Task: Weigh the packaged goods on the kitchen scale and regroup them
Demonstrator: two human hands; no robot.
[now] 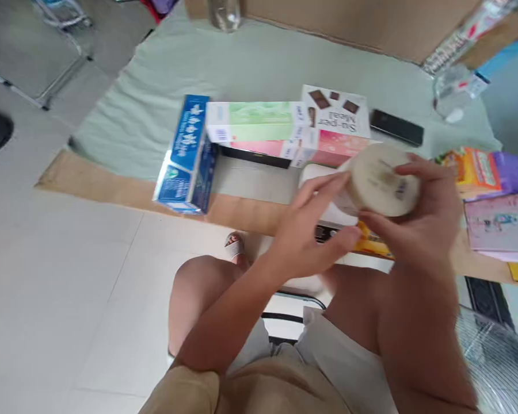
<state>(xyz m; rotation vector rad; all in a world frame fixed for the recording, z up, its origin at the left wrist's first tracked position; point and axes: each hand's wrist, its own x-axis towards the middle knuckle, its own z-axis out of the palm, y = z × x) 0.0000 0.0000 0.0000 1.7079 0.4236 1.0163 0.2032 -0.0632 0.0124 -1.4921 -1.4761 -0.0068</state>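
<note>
A round cream-coloured tub [382, 181], tilted so that its flat round face points up at me, is held over the table's front edge; small dark print on it is blurred. My right hand [427, 201] grips it from the right, thumb at the lower rim and fingers over the top. On the other side, my left hand [304, 230] has its fingertips at the tub's edge and the thumb lower down, around its pale side wall. Beneath the tub lies a white flat-topped device [317, 172], partly hidden, beside a yellow packet [373, 241].
A blue box [183, 155], a green box [261, 121], pink boxes [336, 146] and a white chocolate-print box [336, 109] sit left and behind. A black phone-like object [397, 127] lies farther right. Coloured packets [479, 169] and a pink box [501, 224] are at right; a clear jar [224, 14] stands at the back.
</note>
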